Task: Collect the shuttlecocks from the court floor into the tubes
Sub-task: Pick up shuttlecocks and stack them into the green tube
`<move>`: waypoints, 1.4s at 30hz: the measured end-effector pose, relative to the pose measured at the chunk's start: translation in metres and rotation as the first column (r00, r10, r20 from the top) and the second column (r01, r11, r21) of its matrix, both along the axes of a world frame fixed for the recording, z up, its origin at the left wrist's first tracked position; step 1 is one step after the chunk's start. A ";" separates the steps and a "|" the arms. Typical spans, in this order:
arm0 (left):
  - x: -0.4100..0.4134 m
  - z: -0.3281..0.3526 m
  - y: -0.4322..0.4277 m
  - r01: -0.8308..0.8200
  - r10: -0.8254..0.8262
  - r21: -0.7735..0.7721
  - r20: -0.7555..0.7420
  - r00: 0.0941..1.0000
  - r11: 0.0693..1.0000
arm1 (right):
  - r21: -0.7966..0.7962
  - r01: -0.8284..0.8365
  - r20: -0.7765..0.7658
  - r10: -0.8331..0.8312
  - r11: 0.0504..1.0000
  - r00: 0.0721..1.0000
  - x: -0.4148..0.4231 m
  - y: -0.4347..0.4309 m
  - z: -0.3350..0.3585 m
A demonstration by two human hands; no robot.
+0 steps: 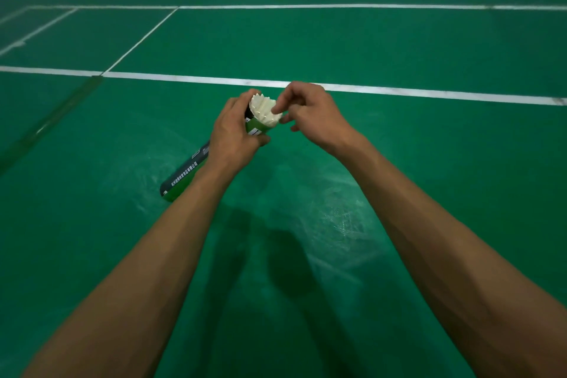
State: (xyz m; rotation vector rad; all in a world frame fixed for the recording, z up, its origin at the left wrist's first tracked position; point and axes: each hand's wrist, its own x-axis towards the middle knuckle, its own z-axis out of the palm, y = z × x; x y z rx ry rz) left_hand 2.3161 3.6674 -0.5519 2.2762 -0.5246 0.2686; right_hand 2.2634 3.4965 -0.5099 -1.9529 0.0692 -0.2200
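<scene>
Green court floor [399, 163]; both forearms extended forward. One tube [184, 175], tilted, held clear of the floor; my left hand [234, 135] grips it near its open end. My right hand [313, 113], fingers [282, 101] curled, pinches the feather rim of one shuttlecock [264, 109] seated in the mouth.

Left hand [233, 135] grips a green tube [184, 175] near its open mouth; the tube is tilted, closed end low and to the left. A white shuttlecock [264, 109] protrudes feathers-out from the mouth. Right hand [313, 113] pinches the feather rim. Green court floor [399, 193] lies beneath, with a white line [184, 78] just beyond the hands.
</scene>
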 end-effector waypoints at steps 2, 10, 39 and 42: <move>-0.003 0.005 0.000 0.002 -0.002 -0.019 0.002 1.000 1.000 | -0.009 0.051 0.039 -0.051 0.999 0.998 -0.002 -0.002 0.003; -0.021 0.025 -0.020 0.075 -0.075 -0.096 -0.002 0.997 0.993 | -0.417 -0.123 -0.031 0.121 0.901 0.992 -0.018 0.008 0.027; -0.038 0.033 -0.030 0.176 -0.180 0.064 0.070 0.981 0.982 | -0.393 -0.297 -0.118 0.273 0.870 0.955 -0.018 0.012 0.017; -0.035 0.031 -0.033 0.194 -0.198 0.081 0.050 0.979 0.978 | -0.398 -0.273 -0.124 0.243 0.876 0.962 -0.017 0.011 0.013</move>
